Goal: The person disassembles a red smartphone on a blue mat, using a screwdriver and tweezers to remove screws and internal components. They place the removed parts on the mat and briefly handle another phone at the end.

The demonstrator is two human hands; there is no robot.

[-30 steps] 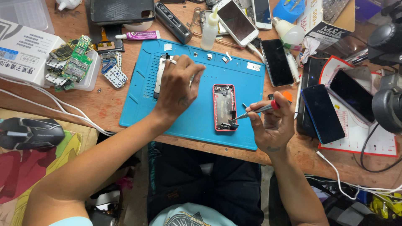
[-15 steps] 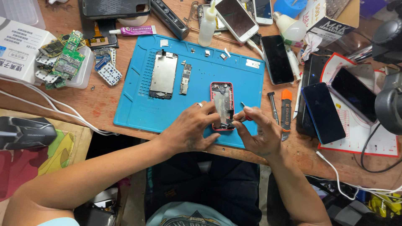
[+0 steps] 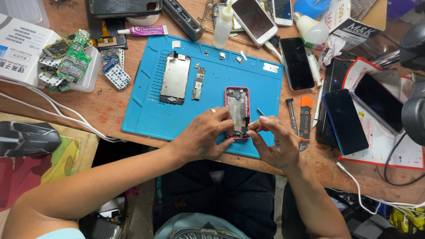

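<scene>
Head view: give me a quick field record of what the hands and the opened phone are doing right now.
left hand: fingers steady the left edge of the pink-cased open phone
right hand: fingers pinch a thin red-handled tool at the phone's lower end
phone: lies face open on the blue work mat
detached parts: screen panel and small board lie apart on the mat
off the mat: orange-capped tool, dark phone

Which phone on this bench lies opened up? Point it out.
The pink-framed phone on the blue mat, insides exposed, between both hands; the other phones show intact dark screens.
</scene>
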